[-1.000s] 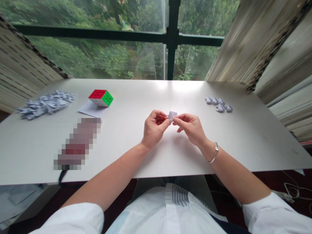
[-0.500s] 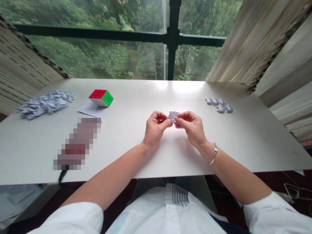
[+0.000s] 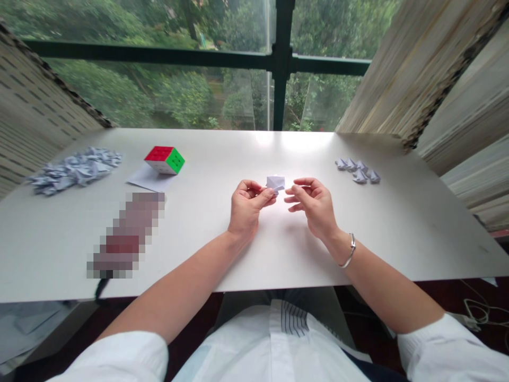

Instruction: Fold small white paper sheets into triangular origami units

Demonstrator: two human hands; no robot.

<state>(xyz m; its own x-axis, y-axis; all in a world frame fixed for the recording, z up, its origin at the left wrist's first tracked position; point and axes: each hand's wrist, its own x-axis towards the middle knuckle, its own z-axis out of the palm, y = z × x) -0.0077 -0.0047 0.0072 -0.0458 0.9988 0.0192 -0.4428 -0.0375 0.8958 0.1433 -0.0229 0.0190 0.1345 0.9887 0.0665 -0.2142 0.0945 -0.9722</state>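
Observation:
Between thumb and fingers, my left hand (image 3: 247, 206) pinches a small piece of folded white paper (image 3: 275, 183) above the middle of the desk. Just right of the paper is my right hand (image 3: 313, 204), its fingers apart and holding nothing; a silver bracelet circles that wrist. Several small folded paper pieces (image 3: 360, 175) lie together on the right side of the desk. A larger heap of folded paper pieces (image 3: 77, 168) sits at the far left.
On the white desk (image 3: 207, 254), a puzzle cube (image 3: 166, 159) rests on a flat sheet of white paper (image 3: 145, 179). A blurred-out object (image 3: 127, 233) with a dark strap lies nearer on the left. Behind the desk are a window and curtains (image 3: 382, 74).
My right hand has let go of the folded paper and its fingers have spread. My left hand has shifted slightly left with the paper, which now shows more of its face.

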